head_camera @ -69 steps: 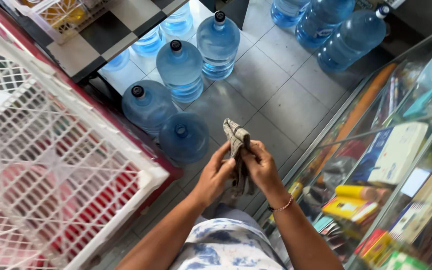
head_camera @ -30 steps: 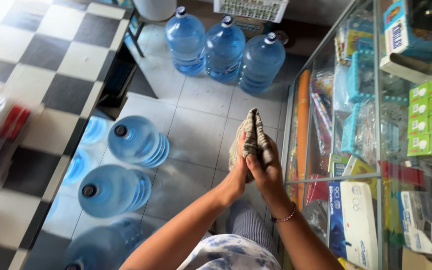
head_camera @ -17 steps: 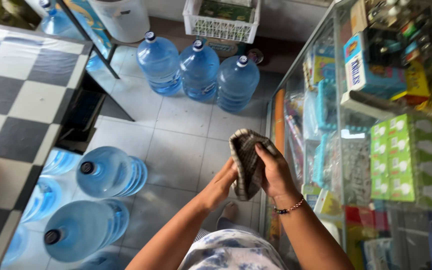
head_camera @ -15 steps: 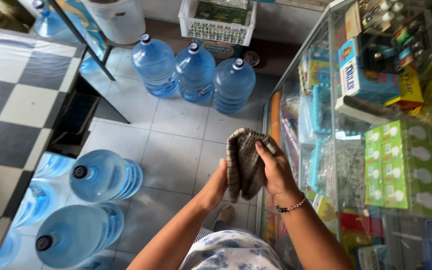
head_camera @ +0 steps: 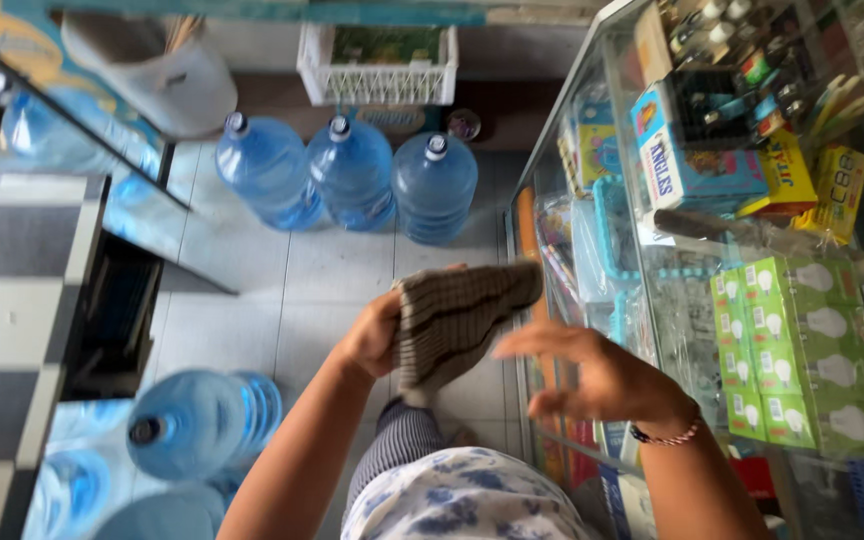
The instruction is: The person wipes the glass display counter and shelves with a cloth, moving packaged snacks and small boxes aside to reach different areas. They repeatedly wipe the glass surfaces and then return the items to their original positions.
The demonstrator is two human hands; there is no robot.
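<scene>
- Gripping a folded checked cloth [head_camera: 457,320] in the left hand [head_camera: 370,335], fingers closed on its near end, cloth held up in front of the body.
- Hovering just right of the cloth, apart from it: right hand [head_camera: 592,375], open, fingers spread, blurred.
- Advisable, as a judgement: keep a firm pinch, fold flat, clear of the glass display case [head_camera: 592,200] close by.
- Standing beyond on the tiled floor [head_camera: 252,300]: three blue water jugs [head_camera: 352,170], white crate [head_camera: 377,65] behind.
</scene>
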